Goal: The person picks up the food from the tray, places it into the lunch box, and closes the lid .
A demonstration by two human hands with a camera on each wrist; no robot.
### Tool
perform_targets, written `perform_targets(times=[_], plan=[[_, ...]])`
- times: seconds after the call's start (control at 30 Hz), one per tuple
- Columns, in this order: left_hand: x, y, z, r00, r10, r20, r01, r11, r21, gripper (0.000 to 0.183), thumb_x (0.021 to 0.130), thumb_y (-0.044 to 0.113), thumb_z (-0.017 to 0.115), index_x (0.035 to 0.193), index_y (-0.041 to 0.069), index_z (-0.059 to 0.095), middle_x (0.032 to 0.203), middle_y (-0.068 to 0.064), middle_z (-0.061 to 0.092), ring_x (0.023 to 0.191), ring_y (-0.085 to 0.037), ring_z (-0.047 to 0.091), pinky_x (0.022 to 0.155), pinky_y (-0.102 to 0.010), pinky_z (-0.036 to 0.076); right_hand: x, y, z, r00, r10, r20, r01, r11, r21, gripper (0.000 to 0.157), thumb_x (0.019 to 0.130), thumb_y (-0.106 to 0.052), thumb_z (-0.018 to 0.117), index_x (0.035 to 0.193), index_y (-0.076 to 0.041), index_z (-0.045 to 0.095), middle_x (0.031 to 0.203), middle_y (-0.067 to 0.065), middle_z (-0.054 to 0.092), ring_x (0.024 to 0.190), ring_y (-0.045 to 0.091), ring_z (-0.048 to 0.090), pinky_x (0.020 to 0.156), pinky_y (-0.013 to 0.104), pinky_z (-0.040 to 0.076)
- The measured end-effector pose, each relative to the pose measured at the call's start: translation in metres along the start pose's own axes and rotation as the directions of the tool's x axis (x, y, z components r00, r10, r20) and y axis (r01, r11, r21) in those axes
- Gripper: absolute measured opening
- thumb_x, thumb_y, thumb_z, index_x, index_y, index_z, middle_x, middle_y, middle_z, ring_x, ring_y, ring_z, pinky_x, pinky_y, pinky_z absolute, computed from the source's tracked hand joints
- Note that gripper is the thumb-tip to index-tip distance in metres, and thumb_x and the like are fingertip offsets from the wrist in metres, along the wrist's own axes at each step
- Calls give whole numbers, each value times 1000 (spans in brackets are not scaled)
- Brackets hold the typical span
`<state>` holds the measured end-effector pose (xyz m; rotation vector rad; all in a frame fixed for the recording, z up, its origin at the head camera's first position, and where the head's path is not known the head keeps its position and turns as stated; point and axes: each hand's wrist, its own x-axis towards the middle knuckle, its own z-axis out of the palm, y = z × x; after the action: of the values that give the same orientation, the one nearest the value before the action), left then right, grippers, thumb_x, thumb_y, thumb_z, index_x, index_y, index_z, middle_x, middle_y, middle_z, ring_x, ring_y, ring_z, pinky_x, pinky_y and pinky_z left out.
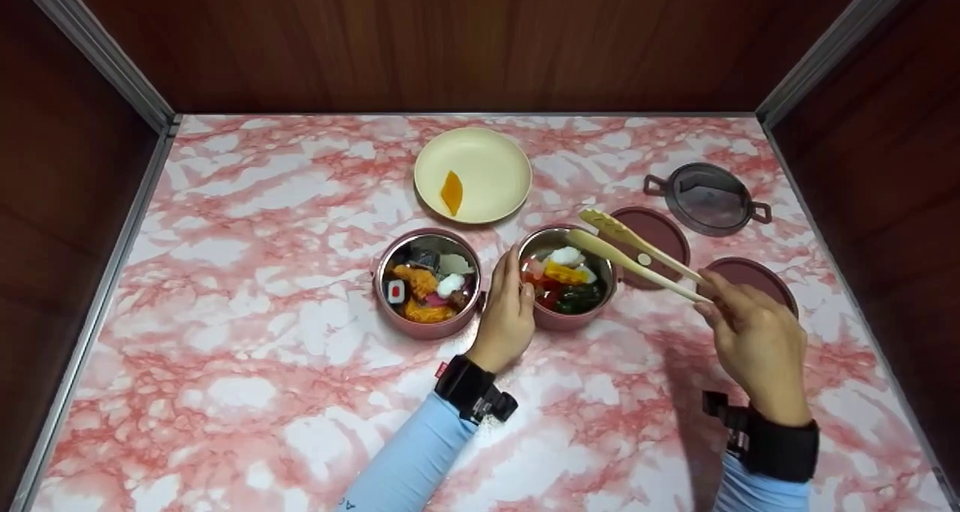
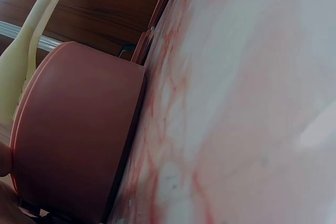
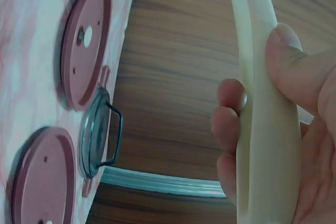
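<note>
My right hand (image 1: 757,339) grips a pair of cream tongs (image 1: 630,260), thumb on one arm and fingers curled round the other. The tong tips are apart, over the upper right rim of the right-hand pink pot (image 1: 566,323). That pot holds several food pieces, among them a white one (image 1: 566,256), an orange one (image 1: 566,273) and a dark green one (image 1: 579,298). With fingers fairly straight, my left hand (image 1: 506,317) rests against the pot's left side. Just left of it stands a second pink pot (image 1: 427,330), filled with mixed food pieces.
Behind the pots is a cream plate (image 1: 491,170) bearing one orange, leaf-shaped piece (image 1: 451,193). To the right lie two dark pink round lids (image 1: 660,234) and a transparent lid (image 1: 709,200) with side handles. Wooden walls (image 1: 465,39) enclose the marbled table.
</note>
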<state>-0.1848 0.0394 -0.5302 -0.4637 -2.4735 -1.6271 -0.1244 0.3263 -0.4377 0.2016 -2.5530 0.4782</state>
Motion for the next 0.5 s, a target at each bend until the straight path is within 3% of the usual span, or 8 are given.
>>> perform_targets(times=[0.17, 0.3, 0.5], plan=[[0, 1, 0, 1000, -11, 7, 11, 1000, -12, 60, 103, 7, 41, 156, -4, 15, 157, -27, 22, 145, -36, 24, 119, -43, 23, 12, -5, 2, 999, -54, 7, 54, 998, -18, 42, 81, -12, 82, 122, -14, 73, 76, 8, 61, 64, 35, 58, 56, 51, 41], [0, 1, 0, 1000, -14, 7, 14, 1000, 1, 59, 104, 8, 40, 156, -4, 15, 157, -27, 22, 145, -36, 24, 119, -44, 22, 36, -14, 3, 994, -99, 37, 100, 995, -18, 41, 82, -14, 81, 122, -14, 73, 76, 8, 63, 63, 34, 58, 53, 50, 41], [0, 0, -1, 1000, 0, -3, 0, 1000, -3, 59, 103, 6, 41, 155, -6, 16, 156, -29, 23, 145, -37, 25, 119, -44, 22, 84, -40, 12, 981, -45, 191, 48, 999, -13, 37, 89, -24, 75, 126, -18, 71, 86, 13, 71, 71, 39, 63, 52, 53, 41]])
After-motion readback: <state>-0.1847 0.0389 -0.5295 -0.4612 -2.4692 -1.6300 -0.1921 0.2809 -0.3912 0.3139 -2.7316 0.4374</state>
